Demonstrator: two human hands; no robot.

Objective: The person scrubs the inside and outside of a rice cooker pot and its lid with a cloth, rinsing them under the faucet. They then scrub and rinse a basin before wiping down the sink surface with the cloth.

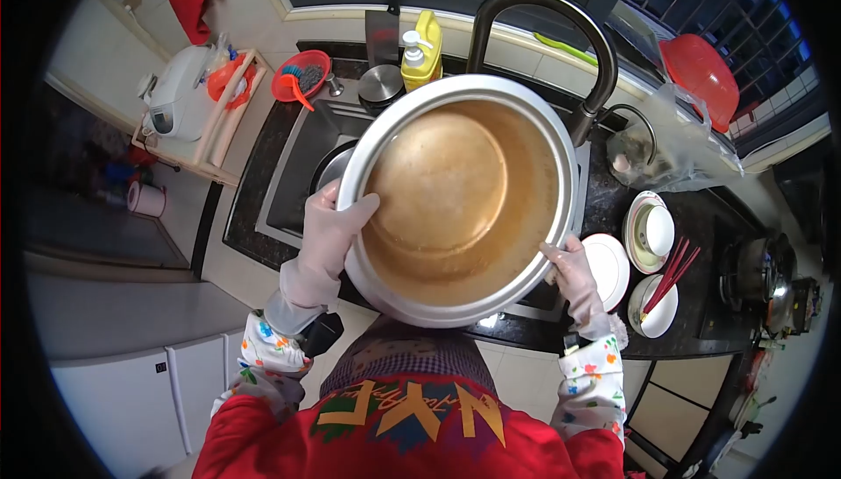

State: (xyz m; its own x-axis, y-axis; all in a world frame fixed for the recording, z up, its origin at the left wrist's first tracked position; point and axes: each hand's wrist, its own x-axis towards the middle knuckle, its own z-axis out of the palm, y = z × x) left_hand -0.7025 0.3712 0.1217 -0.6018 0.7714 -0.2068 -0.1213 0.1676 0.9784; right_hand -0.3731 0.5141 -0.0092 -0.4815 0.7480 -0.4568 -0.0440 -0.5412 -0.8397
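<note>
A large round metal pot (464, 313) with a silver rim and a brownish-gold inside is held up over the sink, its opening tilted toward me. My left hand (328, 234), in a clear glove, grips the rim at the left with the thumb over the edge. On the lower right of the rim, my gloved right hand (574, 273) pinches the edge. Behind the pot, the sink (293, 186) is partly hidden, and a dark round pan (331, 168) shows in it.
A black faucet (543, 2) arches behind the pot. Plates (606, 271), bowls (655, 229) and red chopsticks (673, 278) sit at the right. A yellow soap bottle (423, 50), cleaver (382, 37) and red basin (300, 74) stand at the back. A plastic bag (674, 142) lies back right.
</note>
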